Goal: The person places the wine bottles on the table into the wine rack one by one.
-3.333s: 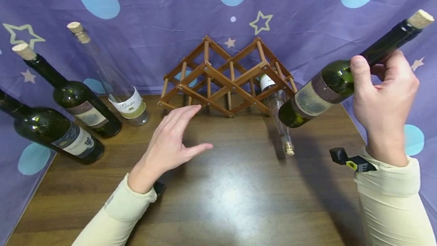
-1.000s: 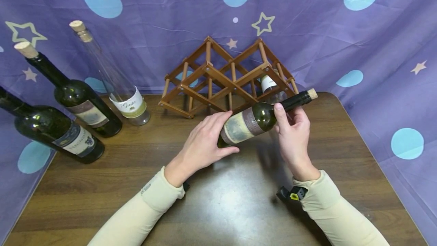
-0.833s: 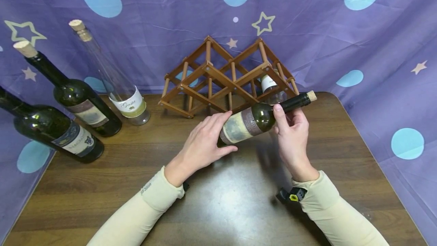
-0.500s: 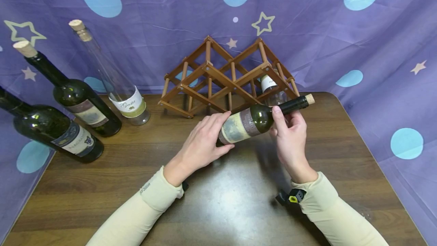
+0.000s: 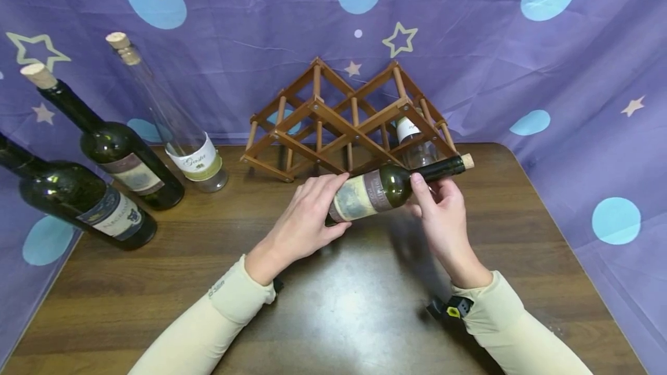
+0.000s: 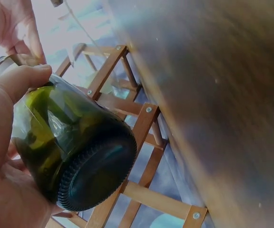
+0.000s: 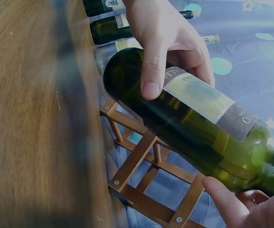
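Both hands hold a corked dark green wine bottle [image 5: 359,197] in front of the wooden wine rack [image 5: 315,106], tilted with its neck to the right. My left hand [image 5: 299,216] grips the base end; in the left wrist view, the thumb and fingers wrap the glass near the ribbed bottom [image 6: 99,171]. With thumb and fingers, my right hand [image 5: 443,219] holds the bottle around its shoulder and neck. In the right wrist view, the label [image 7: 199,97] faces up between the hands. A clear bottle [image 5: 409,130] lies in the rack's right lower slot, its neck partly hidden behind the held bottle.
At the left stand two dark green corked bottles, one with a blue label [image 5: 117,216] and one with a landscape label [image 5: 138,173]. A clear corked bottle [image 5: 195,158] stands beside them. A purple cloth [image 5: 234,28] hangs behind the wooden table [image 5: 333,317].
The right hand has brought the bottle from the raised right side to the middle, and the left hand has taken hold of its base. Over the last second its neck has dipped slightly.
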Available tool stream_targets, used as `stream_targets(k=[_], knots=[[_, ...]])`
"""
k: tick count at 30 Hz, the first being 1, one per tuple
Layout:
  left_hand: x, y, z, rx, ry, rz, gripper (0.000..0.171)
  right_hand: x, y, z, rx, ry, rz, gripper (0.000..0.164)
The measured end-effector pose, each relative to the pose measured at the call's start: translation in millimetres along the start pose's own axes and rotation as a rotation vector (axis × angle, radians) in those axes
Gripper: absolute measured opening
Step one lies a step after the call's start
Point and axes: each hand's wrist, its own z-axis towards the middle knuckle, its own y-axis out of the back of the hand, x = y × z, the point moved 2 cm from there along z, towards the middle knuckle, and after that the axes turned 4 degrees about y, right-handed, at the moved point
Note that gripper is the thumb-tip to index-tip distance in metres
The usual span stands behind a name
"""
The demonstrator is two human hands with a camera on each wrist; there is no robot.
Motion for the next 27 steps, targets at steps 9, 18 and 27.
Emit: stream_targets(k=[9,18,27], knots=[[5.4,7.9,-2.7,-0.018,-0.014,0.011,0.089,4.6,6.4,-8.4,0.147,0.016,-0.145,0.045],[11.3,17.8,-4.4,-0.026,-0.006,0.049,0.09,22.7,21.4,-13.5,0.183,0.155,-0.494,0.037],[16.0,23.3,-9.0,-0.018,-0.012,0.076,0.09,44.4,21.3,-20.1,0.143,0.378,-0.611,0.033]])
